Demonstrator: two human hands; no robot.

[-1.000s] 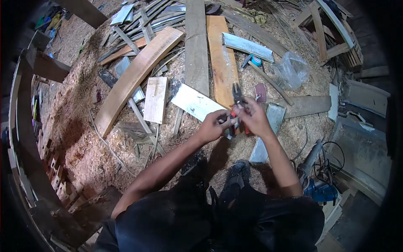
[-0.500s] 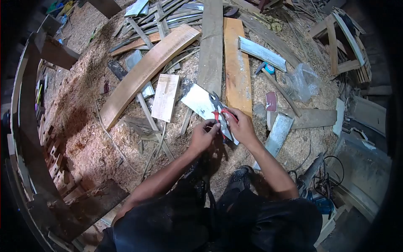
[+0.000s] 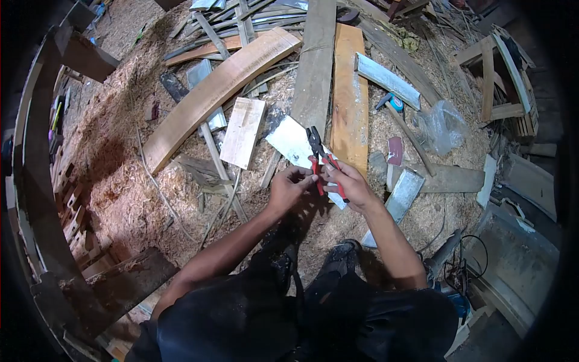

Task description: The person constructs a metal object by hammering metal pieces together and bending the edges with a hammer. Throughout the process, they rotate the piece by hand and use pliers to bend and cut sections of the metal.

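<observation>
In front of my body I hold a pair of pliers [image 3: 315, 143] with red handles, the dark jaws pointing away from me. The fingers of my right hand [image 3: 351, 188] are wrapped round the right handle. At the left handle, the fingertips of my left hand [image 3: 288, 190] are pinched together; whether something small is also between them I cannot make out. The two handles stand apart. Below the pliers lies a white-faced board [image 3: 288, 140], partly covered by the tool and my hands.
Sawdust and shavings cover the ground. Around lie a curved plank [image 3: 211, 99], a short pale board [image 3: 242, 133], an orange-brown plank [image 3: 350, 90], a hammer [image 3: 413, 139], a blue tape measure [image 3: 396, 104] and a clear plastic bag [image 3: 445, 122]. A corded power tool [image 3: 455, 295] rests at the right.
The pliers have turned a little in my hands and their handles look more spread. My right hand has shifted slightly right, and the whole view has shifted a little.
</observation>
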